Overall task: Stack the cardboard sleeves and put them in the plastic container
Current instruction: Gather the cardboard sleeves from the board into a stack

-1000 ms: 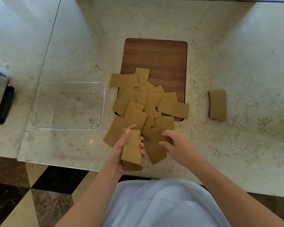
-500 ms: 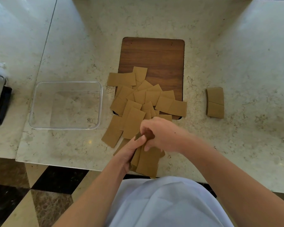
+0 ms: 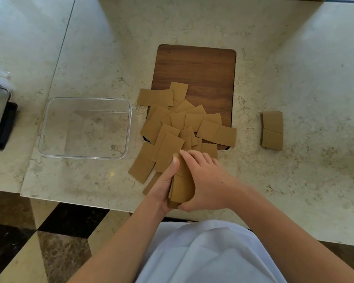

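Fingers of the left hand (image 3: 164,186) curl round a small stack of cardboard sleeves (image 3: 181,187) at the desk's (image 3: 294,78) near edge; the right hand (image 3: 202,180) clasps it from the other side. Stacking is underway. Loose sleeves (image 3: 180,123) lie scattered just beyond. The plastic container (image 3: 85,156), left, holds none. Next, likely gather another sleeve.

Matt brown cardboard sleeves (image 3: 173,137) lie on a wood-grain board (image 3: 198,70), beside a clear glossy plastic container (image 3: 49,123) on polished marble counter (image 3: 294,58).
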Tool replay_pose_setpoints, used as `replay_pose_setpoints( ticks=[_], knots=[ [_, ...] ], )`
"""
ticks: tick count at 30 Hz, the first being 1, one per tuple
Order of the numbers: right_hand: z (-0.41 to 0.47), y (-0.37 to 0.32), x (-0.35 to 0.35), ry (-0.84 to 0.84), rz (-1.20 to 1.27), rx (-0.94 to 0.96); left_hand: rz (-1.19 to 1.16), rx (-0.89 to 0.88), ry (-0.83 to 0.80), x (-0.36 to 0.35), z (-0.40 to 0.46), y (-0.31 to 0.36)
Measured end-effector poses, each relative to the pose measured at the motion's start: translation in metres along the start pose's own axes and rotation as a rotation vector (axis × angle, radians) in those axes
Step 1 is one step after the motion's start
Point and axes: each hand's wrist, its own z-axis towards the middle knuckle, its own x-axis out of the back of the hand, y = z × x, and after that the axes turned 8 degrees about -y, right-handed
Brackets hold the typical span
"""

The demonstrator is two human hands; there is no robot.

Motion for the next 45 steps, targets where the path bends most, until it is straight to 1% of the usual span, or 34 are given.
replay_pose_setpoints(
  ticks=[1,4,6,7,9,10,11,12,13,14,15,16,18,20,23,25,27,28,31,34,38,40,42,43,45],
  knots=[
    [0.0,0.0,0.0,0.002,0.006,-0.004,-0.009,0.004,0.009,0.001,0.0,-0.001],
    [-0.001,0.002,-0.002,0.013,-0.003,0.018,-0.054,0.022,-0.042,0.004,-0.002,-0.003],
    [-0.002,0.003,-0.002,-0.024,0.005,0.022,-0.088,0.042,-0.077,0.005,-0.004,-0.005],
    [-0.001,0.005,0.0,-0.072,0.063,0.01,-0.116,0.039,-0.095,0.005,-0.005,-0.006],
    [0.0,0.008,0.003,-0.144,0.34,-0.017,-0.202,0.01,-0.121,0.007,-0.005,-0.006],
    [0.0,0.011,0.002,-0.105,0.517,-0.048,-0.247,-0.018,-0.121,0.01,-0.003,-0.004],
    [0.0,0.014,-0.002,-0.003,0.66,-0.118,-0.287,-0.053,-0.113,0.013,-0.002,0.0],
    [-0.001,0.017,-0.009,0.137,0.735,-0.227,-0.32,-0.083,-0.105,0.016,-0.001,0.003],
    [-0.003,0.019,-0.018,0.263,0.726,-0.351,-0.35,-0.107,-0.1,0.019,-0.001,0.007],
    [-0.005,0.02,-0.029,0.331,0.664,-0.461,-0.368,-0.127,-0.097,0.022,-0.002,0.011],
    [-0.008,0.02,-0.039,0.342,0.58,-0.524,-0.377,-0.143,-0.095,0.025,-0.002,0.015],
    [-0.009,0.019,-0.051,0.33,0.483,-0.537,-0.383,-0.153,-0.091,0.027,-0.003,0.019],
    [-0.008,0.016,-0.069,0.357,0.318,-0.49,-0.399,-0.166,-0.075,0.029,-0.003,0.023],
    [-0.004,0.014,-0.08,0.401,0.216,-0.46,-0.398,-0.194,-0.028,0.029,-0.002,0.026],
    [0.004,0.009,-0.087,0.413,0.107,-0.462,-0.393,-0.235,0.012,0.031,-0.001,0.025],
    [0.007,0.007,-0.087,0.398,0.095,-0.487,-0.372,-0.24,0.013,0.032,-0.002,0.023],
    [0.009,0.006,-0.084,0.379,0.164,-0.52,-0.352,-0.247,0.013,0.034,-0.003,0.021],
    [0.009,0.006,-0.082,0.371,0.242,-0.525,-0.351,-0.246,0.013,0.034,-0.003,0.02],
    [0.006,0.006,-0.072,0.369,0.598,-0.497,-0.37,-0.23,0.057,0.036,-0.004,0.018],
    [-0.002,0.008,-0.057,0.428,0.833,-0.479,-0.395,-0.198,0.104,0.039,-0.003,0.016],
    [-0.013,0.012,-0.034,0.453,1.134,-0.521,-0.375,-0.158,0.019,0.039,-0.006,0.016],
    [-0.017,0.014,-0.026,0.438,1.198,-0.512,-0.366,-0.141,-0.024,0.039,-0.007,0.014],
    [-0.02,0.016,-0.018,0.415,1.208,-0.449,-0.351,-0.106,-0.041,0.039,-0.007,0.013],
    [-0.022,0.018,-0.012,0.388,1.167,-0.397,-0.319,-0.08,-0.032,0.039,-0.007,0.013],
    [-0.023,0.022,0.002,0.28,0.987,-0.267,-0.186,-0.029,0.016,0.038,-0.007,0.013]
  ],
)
